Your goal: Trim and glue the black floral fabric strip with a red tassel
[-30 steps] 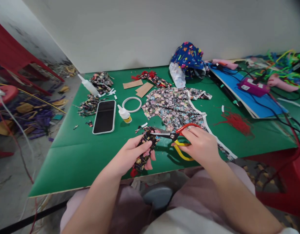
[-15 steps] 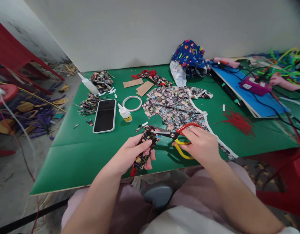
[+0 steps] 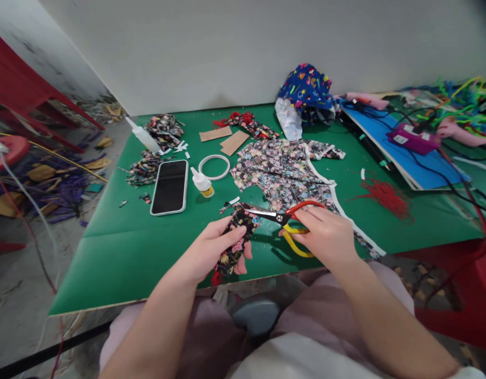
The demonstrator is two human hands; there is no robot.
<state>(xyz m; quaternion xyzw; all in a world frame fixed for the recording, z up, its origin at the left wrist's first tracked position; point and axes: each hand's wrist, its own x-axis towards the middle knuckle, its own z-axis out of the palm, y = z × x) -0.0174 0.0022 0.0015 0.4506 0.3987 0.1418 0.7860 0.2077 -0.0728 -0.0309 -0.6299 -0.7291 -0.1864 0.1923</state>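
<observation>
Pinched in my left hand [image 3: 217, 245] is a small dark floral fabric piece [image 3: 237, 243], with a bit of red at its lower end. My right hand [image 3: 324, 231] grips the scissors [image 3: 296, 223], whose handles are red and yellow. Their blades point left and lie at the top edge of the fabric piece; the tips are partly lost against the cloth. Just beyond my hands a larger floral cloth [image 3: 278, 168] with white edging is spread out. A white scrap [image 3: 234, 200] lies by the blade tips.
On the green table [image 3: 124, 263] are a phone [image 3: 169, 187], a small glue bottle [image 3: 203, 183], a white ring [image 3: 214, 167] and brown cards [image 3: 234, 142]. Red threads [image 3: 387, 197] lie at right, near a blue board [image 3: 408, 147] with cables. A white squeeze bottle [image 3: 144, 137] leans on fabric scraps.
Hardly anything differs. The scissor blades look slightly closer together at the fabric's edge, while both hands keep their places.
</observation>
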